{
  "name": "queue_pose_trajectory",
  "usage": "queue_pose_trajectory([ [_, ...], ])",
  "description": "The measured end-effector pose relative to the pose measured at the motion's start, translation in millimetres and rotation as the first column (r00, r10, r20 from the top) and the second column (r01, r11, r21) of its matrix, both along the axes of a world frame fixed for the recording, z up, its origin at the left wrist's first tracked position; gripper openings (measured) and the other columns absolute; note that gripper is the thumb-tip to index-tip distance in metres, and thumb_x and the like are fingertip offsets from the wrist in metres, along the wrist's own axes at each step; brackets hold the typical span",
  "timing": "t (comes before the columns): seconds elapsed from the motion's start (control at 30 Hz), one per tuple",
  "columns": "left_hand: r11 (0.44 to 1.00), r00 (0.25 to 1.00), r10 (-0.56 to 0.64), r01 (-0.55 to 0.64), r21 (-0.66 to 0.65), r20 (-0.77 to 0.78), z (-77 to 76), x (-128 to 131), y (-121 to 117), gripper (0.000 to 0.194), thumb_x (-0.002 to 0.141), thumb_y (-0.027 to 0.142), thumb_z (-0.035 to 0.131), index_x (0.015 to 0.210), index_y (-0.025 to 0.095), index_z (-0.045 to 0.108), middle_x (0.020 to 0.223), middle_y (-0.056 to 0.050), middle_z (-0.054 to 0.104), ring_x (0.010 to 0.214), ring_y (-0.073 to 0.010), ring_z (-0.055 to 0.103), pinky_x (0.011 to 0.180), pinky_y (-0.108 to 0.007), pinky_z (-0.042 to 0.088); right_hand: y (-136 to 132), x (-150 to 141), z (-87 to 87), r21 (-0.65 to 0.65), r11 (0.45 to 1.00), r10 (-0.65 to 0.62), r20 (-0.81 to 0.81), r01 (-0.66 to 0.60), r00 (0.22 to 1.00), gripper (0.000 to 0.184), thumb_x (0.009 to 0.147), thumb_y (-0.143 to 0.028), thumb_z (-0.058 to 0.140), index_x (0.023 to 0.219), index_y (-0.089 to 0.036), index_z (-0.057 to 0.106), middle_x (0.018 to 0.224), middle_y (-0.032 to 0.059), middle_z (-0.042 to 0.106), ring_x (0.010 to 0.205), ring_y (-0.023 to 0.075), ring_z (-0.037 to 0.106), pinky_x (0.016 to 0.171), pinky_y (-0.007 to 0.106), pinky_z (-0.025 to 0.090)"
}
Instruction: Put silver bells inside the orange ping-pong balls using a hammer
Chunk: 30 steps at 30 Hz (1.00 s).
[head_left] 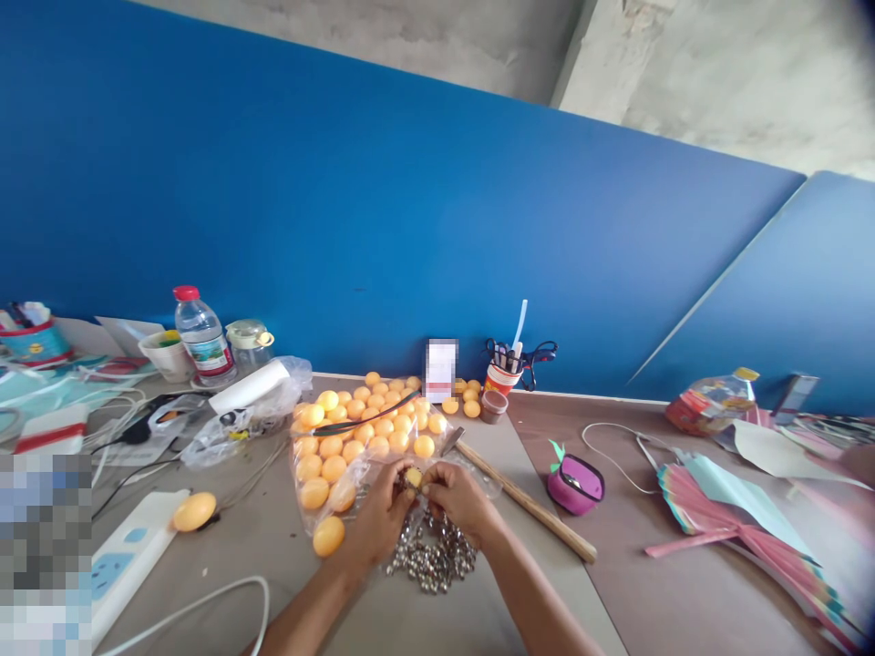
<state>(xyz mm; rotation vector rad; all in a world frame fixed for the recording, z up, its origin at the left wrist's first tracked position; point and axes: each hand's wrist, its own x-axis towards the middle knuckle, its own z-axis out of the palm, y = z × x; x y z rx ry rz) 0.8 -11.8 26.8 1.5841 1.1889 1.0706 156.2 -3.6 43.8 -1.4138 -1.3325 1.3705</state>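
My left hand (383, 510) is closed around a small yellow ball (414, 477) with a dark, studded-looking edge. Fingers of my right hand (459, 499) are pinched together at the ball's right side; anything tiny between them is hidden. Below both hands lies a heap of small shiny silver metal pieces (434, 558). Just behind my left hand, a clear plastic bag (301, 478) holds many orange ping-pong balls (352, 450). A loose orange ball (329, 537) sits by my left wrist. Right of my hands, a hammer with a wooden handle (533, 506) lies slanted.
A purple pouch (578, 497) stands right of the hammer. Behind are a phone-like upright (440, 369), blurred out, and a pen cup (502, 378) with scissors. Leftward are a power strip (137, 547), cables and a water bottle (205, 342). Pink paper pieces (717, 519) lie right.
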Motion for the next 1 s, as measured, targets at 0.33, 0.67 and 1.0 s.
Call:
queue_pose_trajectory([
  [0.33,0.999,0.999,0.022,-0.022,0.024,-0.033,-3.3,0.8,2.2,0.036,0.082,0.026,0.052,0.117,0.02,0.057,0.121,-0.01,0.064,0.114,-0.026,0.058,0.101,-0.044,0.043,-2.7,-6.7,5.8,0.093,0.994,-0.075,0.129,0.063,0.989,0.01,0.068,-0.012,0.049,0.062,-0.019,0.051,0.044,-0.0071,0.047,0.042,0.0097,0.042,0.046,0.022,0.03],
  [0.67,1.0,1.0,0.006,-0.006,0.022,0.001,-4.0,-0.1,2.2,0.036,0.08,0.025,0.054,0.115,0.02,0.058,0.12,-0.01,0.065,0.114,-0.0269,0.057,0.102,-0.044,0.041,-4.5,-11.2,4.0,0.128,0.984,-0.147,0.153,0.128,0.977,0.011,0.068,-0.011,0.05,0.062,-0.02,0.048,0.043,-0.0067,0.05,0.044,0.0101,0.046,0.05,0.022,0.034],
  [1.0,0.966,0.907,0.065,0.047,-0.254,0.415,-6.6,0.5,4.3,0.044,0.077,0.046,0.065,0.114,0.022,0.06,0.118,-0.009,0.062,0.087,-0.0233,0.067,0.085,-0.04,0.052,11.8,12.6,4.7,0.171,0.97,-0.157,-0.099,0.172,0.983,0.016,0.07,-0.036,0.054,0.071,-0.02,0.05,0.045,-0.0086,0.044,0.043,0.0094,0.038,0.048,0.022,0.028],
])
